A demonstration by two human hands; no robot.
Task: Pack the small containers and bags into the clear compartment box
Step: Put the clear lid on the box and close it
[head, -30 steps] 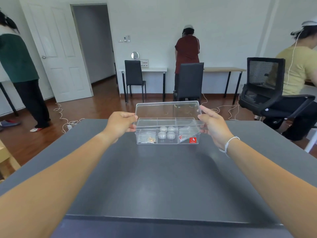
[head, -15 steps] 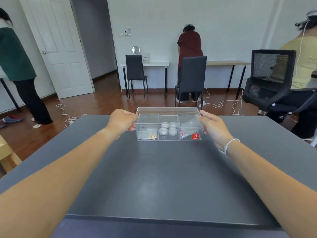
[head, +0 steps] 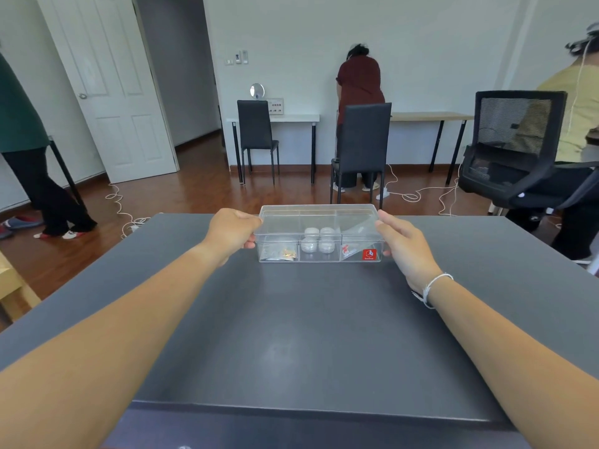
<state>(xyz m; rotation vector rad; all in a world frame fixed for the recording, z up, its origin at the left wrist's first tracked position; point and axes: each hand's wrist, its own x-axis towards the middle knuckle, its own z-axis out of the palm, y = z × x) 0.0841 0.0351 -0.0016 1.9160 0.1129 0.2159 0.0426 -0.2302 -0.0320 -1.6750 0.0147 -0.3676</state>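
Head view: both arms reach straight out over the dark grey table (head: 291, 335); the left hand (head: 231, 233) and right hand (head: 405, 247) grip opposite ends of the clear plastic compartment box (head: 319, 233), lid on. Inside, four small round white containers (head: 318, 239) fill the middle compartment, with small clear bags (head: 280, 252) either side.

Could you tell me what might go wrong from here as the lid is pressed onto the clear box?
1. The clear compartment box sits near the far edge of the grey table; a forward push could slide it off.
2. The bag in the right compartment stands high, so the lid may pinch it or not seat.
3. The left hand and right hand grip the ends only, so uneven pressure might leave the lid skewed.
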